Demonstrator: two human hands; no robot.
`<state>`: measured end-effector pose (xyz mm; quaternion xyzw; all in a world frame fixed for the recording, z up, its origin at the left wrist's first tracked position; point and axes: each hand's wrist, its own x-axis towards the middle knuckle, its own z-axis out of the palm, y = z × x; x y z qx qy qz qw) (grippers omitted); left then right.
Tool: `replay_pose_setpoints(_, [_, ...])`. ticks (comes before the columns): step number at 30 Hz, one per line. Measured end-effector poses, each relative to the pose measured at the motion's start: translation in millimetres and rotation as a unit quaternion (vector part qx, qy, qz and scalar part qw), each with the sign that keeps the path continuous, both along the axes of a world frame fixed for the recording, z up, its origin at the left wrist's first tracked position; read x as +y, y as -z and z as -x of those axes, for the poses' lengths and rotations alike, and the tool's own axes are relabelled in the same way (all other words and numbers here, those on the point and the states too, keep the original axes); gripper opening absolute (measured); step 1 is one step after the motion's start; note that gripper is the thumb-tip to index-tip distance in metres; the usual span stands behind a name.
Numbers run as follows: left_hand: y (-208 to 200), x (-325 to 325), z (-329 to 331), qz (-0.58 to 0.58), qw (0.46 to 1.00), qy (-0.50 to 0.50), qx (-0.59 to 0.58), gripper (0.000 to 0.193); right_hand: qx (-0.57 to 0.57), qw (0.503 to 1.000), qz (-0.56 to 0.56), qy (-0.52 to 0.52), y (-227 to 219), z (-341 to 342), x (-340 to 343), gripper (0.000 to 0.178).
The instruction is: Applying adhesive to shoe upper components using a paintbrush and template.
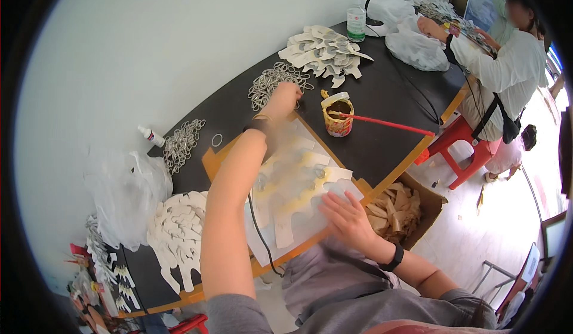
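Note:
My left hand [287, 96] reaches across the table to the right edge of a pile of oval metal rings [268, 82]. Its fingers are drawn together, and what they hold, if anything, is too small to make out. My right hand [347, 216] lies with fingers spread at the right side of a white sheet [261, 249], touching the edge of the pale cut-out pieces [285, 229] there. Yellowish glue smears these pieces, and part of them is blurred. Beyond them stands an open tub [338, 119] of brownish-yellow glue with a red stick [388, 124] resting in it.
More cut-outs [325, 50] lie at the back, with others [177, 232] at left. Nearby are a second ring pile [184, 143], a small white bottle [150, 136] and plastic bags [134, 196]. A carton [427, 208] holds crumpled paper. A person [507, 65] works at far right.

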<state>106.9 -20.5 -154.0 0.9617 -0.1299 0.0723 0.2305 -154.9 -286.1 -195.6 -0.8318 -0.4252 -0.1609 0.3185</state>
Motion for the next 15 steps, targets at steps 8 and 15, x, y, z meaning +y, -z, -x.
replay_pose_setpoints(8, [-25, -27, -51, 0.088, 0.993, -0.063, -0.042, 0.031, 0.095, 0.960, -0.190, -0.180, 17, -10, -20, 0.041])
replay_pose_setpoints(15, [-21, -26, -138, 0.190, 0.971, -0.136, 0.045, 0.036, 0.142, 0.969, -0.193, 0.053, -24, -104, -96, 0.027])
